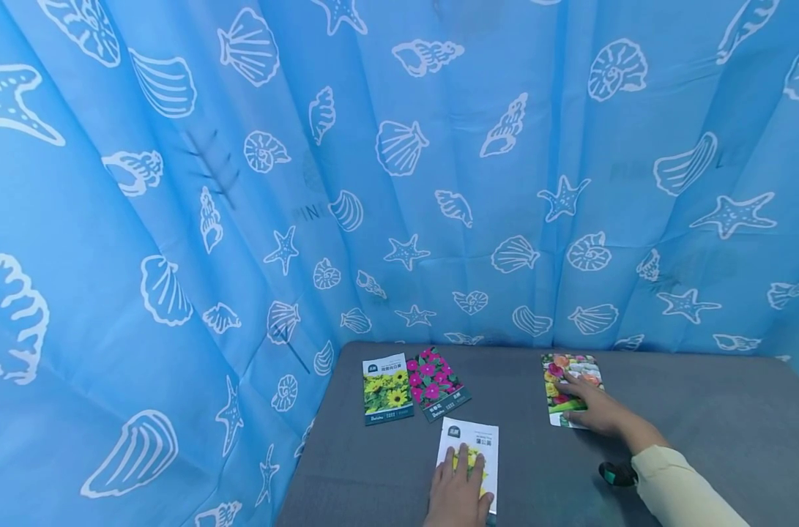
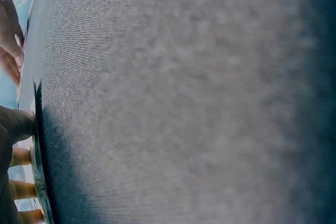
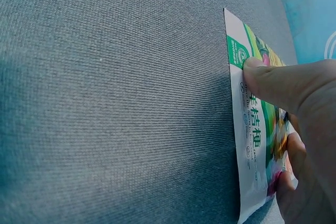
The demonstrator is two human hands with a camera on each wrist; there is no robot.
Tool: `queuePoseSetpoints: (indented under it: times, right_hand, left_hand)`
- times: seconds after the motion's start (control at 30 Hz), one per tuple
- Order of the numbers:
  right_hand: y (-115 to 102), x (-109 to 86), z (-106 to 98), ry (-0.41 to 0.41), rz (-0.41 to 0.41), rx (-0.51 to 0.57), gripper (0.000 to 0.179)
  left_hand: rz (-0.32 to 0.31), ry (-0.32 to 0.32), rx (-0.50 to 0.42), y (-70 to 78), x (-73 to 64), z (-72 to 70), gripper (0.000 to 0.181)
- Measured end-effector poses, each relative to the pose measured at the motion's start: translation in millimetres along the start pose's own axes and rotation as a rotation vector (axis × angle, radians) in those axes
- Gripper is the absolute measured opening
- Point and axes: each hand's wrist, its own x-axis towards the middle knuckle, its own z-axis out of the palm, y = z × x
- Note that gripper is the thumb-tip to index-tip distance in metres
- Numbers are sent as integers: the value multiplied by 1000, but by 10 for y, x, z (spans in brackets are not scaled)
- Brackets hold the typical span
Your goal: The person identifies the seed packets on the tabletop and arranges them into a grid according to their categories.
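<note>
- I'd worry first about the white packet (image 1: 491, 461) under the left hand (image 1: 455, 494): if that palm pushes forward, its top corner could catch the pink packet (image 1: 436, 384), which lies just beside it.
- The pink packet meets the edge of the yellow packet (image 1: 387, 391), so I judge that 1 nudge could skew these 2 together; I can't tell whether they overlap.
- On the far side of my view, the mixed packet (image 1: 590, 366) lies flat under the right hand (image 1: 600, 410); dragging by fingertip friction alone might let it slip or swivel on the table (image 1: 518, 454).
- Pressing hard while lifting could bend either thin packet, since the thumbs sit close to the edges.
- Left hand: fingers fairly straight and slightly spread, resting across the white packet's printed flowers, thumb by its right edge. I see no grip around it.
- Right hand: loosely spread, fingers over the mixed packet's flowers, thumb on its printed face near the border; I read this as touching, not pinching.
- All 4 packets lie on the table: 3 grouped toward the left, the mixed packet apart at the right.
</note>
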Motion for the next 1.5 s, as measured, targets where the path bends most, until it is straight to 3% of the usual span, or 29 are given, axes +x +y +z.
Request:
queuePoseSetpoints:
  times: [0.3,0.63,0.97,1.27,1.5]
  right_hand:
    - [15,-3,4,3,1,-1,65]
    - [37,4,24,-5,26,3,67]
    - [37,2,27,-3,17,9,67]
    - [8,-6,16,-4,26,5,67]
    - [-4,-16,3,-4,9,11,64]
  left_hand:
    - [13,5,13,37,57,-25,62]
    - [2,-38,-7,102,110,-95,62]
    - [37,1,-13,99,134,-88,61]
    - [24,16,35,149,178,-80,61]
    - [29,-31,24,159,213,-109,62]
